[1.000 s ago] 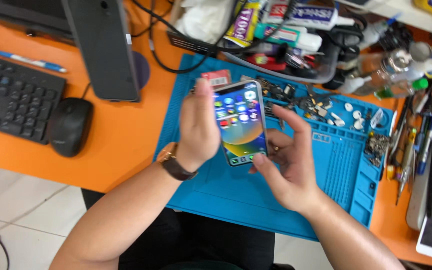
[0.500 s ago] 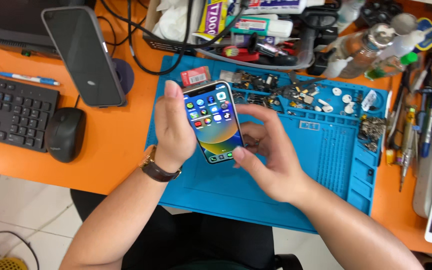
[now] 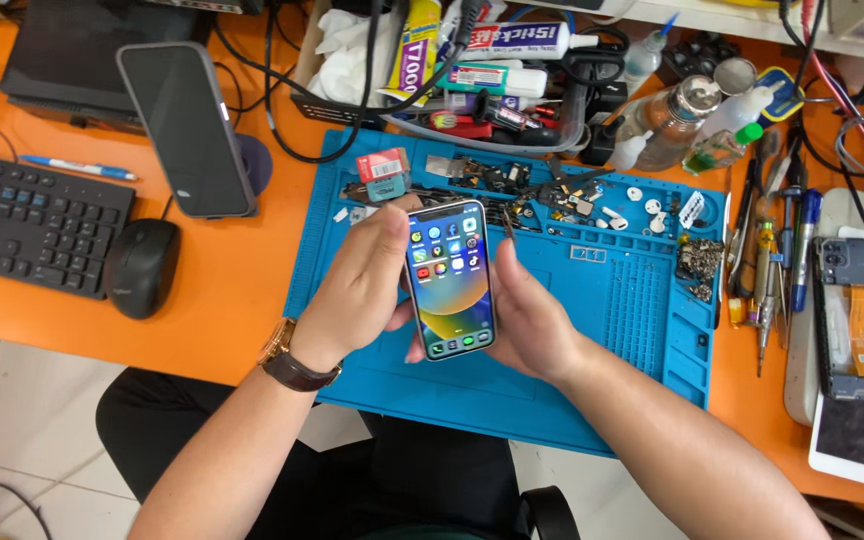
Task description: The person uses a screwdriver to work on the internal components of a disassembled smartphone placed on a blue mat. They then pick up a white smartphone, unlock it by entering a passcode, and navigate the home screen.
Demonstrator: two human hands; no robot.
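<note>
While both hands hold it up over the blue rubber work mat [image 3: 612,330], the slim lit-up smartphone [image 3: 450,280] glows. Left hand [image 3: 357,290] wraps one edge; right hand [image 3: 532,320] grips the other. A black mouse [image 3: 140,267] sits nearby.

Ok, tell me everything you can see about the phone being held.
The smartphone is a slim slab with a dark frame and a lit screen showing rows of coloured app icons. It is held upright, screen to the camera, above the blue work mat. The left hand grips its left edge; the right hand supports its right side.
</note>
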